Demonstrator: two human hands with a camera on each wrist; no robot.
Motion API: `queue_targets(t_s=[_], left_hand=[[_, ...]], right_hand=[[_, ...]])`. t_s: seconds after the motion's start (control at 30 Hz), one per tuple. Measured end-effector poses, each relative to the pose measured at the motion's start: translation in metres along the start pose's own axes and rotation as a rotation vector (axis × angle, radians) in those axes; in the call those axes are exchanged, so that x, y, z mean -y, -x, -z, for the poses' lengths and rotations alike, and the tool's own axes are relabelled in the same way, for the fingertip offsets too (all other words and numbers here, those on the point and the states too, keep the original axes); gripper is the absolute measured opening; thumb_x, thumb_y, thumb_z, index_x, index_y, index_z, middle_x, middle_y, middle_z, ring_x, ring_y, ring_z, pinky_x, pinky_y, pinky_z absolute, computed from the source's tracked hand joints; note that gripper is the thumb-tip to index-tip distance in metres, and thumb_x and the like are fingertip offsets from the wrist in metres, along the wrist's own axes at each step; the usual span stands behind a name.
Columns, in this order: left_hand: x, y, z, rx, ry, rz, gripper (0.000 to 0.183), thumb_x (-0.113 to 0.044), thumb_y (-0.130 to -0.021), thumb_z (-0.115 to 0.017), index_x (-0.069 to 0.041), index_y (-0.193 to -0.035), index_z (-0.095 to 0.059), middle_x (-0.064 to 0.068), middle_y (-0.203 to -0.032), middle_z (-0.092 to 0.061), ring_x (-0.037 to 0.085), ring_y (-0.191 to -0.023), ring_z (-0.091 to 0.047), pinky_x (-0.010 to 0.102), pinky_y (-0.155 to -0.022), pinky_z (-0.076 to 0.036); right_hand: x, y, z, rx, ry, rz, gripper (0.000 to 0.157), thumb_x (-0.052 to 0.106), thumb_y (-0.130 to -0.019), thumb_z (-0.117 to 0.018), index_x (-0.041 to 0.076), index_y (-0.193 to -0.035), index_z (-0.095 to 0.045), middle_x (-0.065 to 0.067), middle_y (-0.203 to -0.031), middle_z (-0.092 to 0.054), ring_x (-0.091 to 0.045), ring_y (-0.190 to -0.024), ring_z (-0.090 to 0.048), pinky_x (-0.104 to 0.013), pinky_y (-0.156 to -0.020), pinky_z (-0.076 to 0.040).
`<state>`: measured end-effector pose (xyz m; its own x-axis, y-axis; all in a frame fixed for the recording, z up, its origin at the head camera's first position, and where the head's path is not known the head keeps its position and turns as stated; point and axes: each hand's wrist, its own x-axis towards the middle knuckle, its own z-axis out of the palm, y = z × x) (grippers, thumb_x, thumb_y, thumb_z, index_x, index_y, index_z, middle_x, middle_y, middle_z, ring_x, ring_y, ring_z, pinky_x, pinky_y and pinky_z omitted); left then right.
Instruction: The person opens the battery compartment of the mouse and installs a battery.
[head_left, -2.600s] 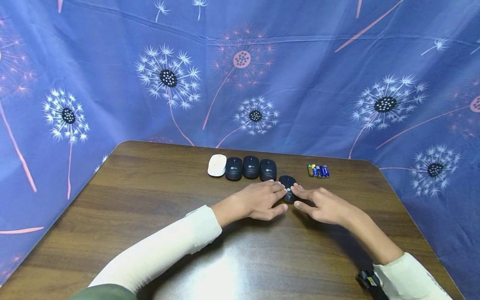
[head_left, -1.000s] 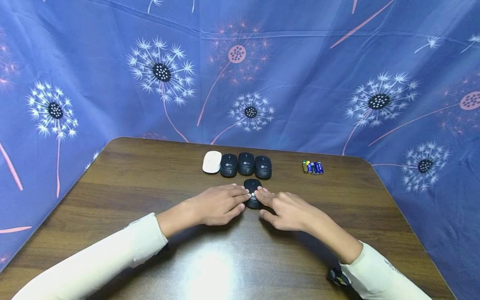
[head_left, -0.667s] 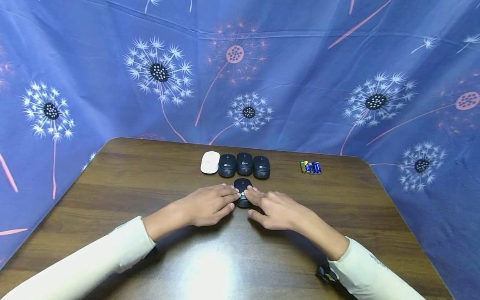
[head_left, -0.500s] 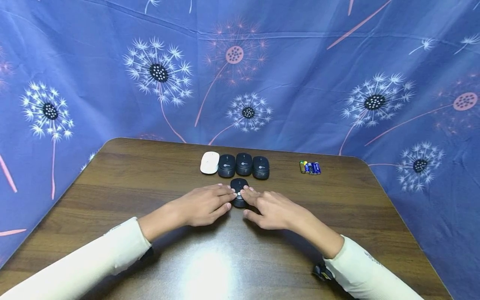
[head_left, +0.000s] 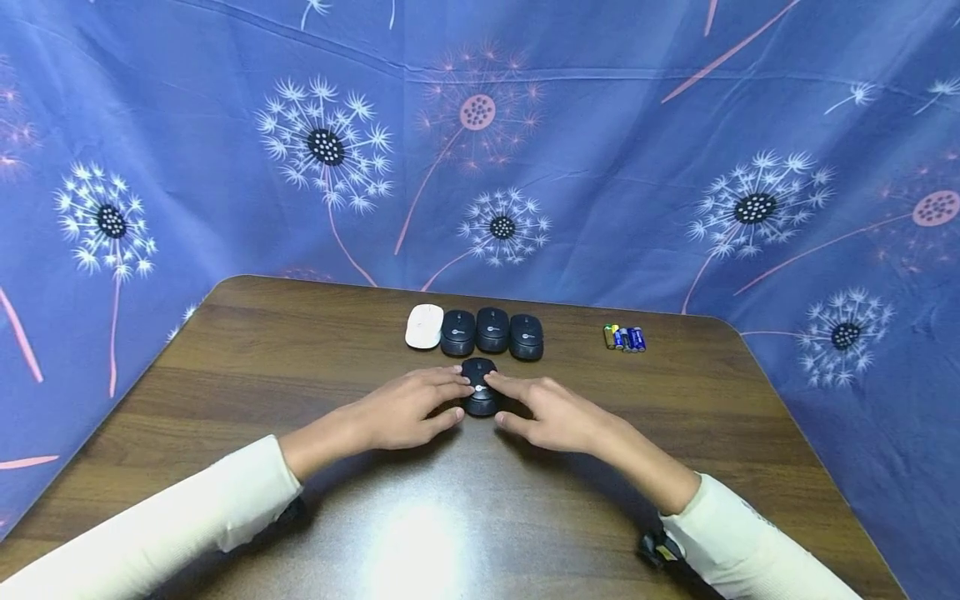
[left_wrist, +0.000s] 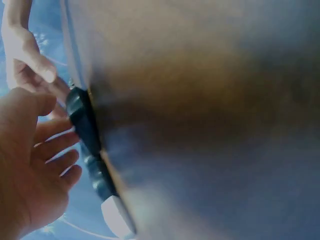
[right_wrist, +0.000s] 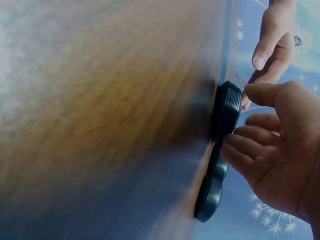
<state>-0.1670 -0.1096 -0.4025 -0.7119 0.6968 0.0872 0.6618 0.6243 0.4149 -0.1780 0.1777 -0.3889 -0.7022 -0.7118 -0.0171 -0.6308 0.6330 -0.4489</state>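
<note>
A black computer mouse (head_left: 480,385) lies on the table in front of a row of mice. On its left side, the fingertips of my left hand (head_left: 408,408) touch it, fingers extended. My right hand (head_left: 558,417) reaches in from the other side, its index fingertip at the mouse's upper right and its thumb apart, near the table. Both wrist views show the mouse edge-on, the left one (left_wrist: 84,120) with loosely spread fingers beside it. The row holds a white mouse (head_left: 425,327) and three black mice (head_left: 492,331).
Several small batteries (head_left: 624,338) lie side by side at the back right of the wooden table (head_left: 300,350). Behind the table's far edge hangs a blue cloth (head_left: 600,208) with dandelion prints. A dark wrist device (head_left: 660,550) shows at the right sleeve.
Both hands have slid the black mouse leftward, from the right end of the row to in front of its middle. Lately the right fingers have eased back slightly, uncovering more of it.
</note>
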Motion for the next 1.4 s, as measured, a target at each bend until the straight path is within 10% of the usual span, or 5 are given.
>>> queue_targets(t_s=[0.2, 0.43, 1.0, 1.4], left_hand=[[0.003, -0.005, -0.007, -0.098, 0.061, 0.117, 0.071, -0.038, -0.106, -0.079, 0.0, -0.161, -0.057, 0.024, -0.16, -0.063, 0.041, -0.149, -0.062, 0.06, -0.129, -0.052], [0.002, -0.023, -0.01, -0.015, 0.082, 0.267, 0.103, -0.052, -0.094, -0.091, -0.003, -0.171, -0.044, 0.027, -0.17, -0.053, 0.047, -0.158, -0.053, 0.065, -0.131, -0.048], [0.0, -0.039, -0.01, -0.018, -0.113, 0.101, 0.083, -0.042, -0.094, -0.094, 0.004, -0.156, -0.062, 0.021, -0.155, -0.07, 0.038, -0.139, -0.07, 0.053, -0.12, -0.06], [0.013, -0.035, 0.002, 0.028, 0.096, 0.016, 0.068, -0.039, -0.105, -0.082, -0.004, -0.159, -0.06, 0.015, -0.156, -0.069, 0.028, -0.143, -0.068, 0.051, -0.125, -0.057]], right_hand=[[-0.009, -0.006, 0.004, -0.095, 0.004, -0.022, 0.075, 0.029, -0.103, -0.085, 0.001, -0.165, -0.054, -0.019, -0.165, -0.062, -0.037, -0.15, -0.064, -0.058, -0.127, -0.055], [-0.019, -0.021, 0.003, -0.011, 0.027, -0.032, 0.087, 0.04, -0.099, -0.088, 0.003, -0.168, -0.051, -0.026, -0.172, -0.051, -0.043, -0.16, -0.052, -0.062, -0.134, -0.045], [-0.021, -0.031, -0.002, -0.001, 0.021, -0.043, 0.087, 0.026, -0.09, -0.098, 0.008, -0.165, -0.058, -0.017, -0.168, -0.059, -0.04, -0.152, -0.061, -0.059, -0.132, -0.049], [-0.022, -0.024, 0.005, 0.031, 0.011, 0.055, 0.072, 0.028, -0.105, -0.083, 0.006, -0.167, -0.054, -0.021, -0.165, -0.061, -0.039, -0.151, -0.063, -0.059, -0.126, -0.055]])
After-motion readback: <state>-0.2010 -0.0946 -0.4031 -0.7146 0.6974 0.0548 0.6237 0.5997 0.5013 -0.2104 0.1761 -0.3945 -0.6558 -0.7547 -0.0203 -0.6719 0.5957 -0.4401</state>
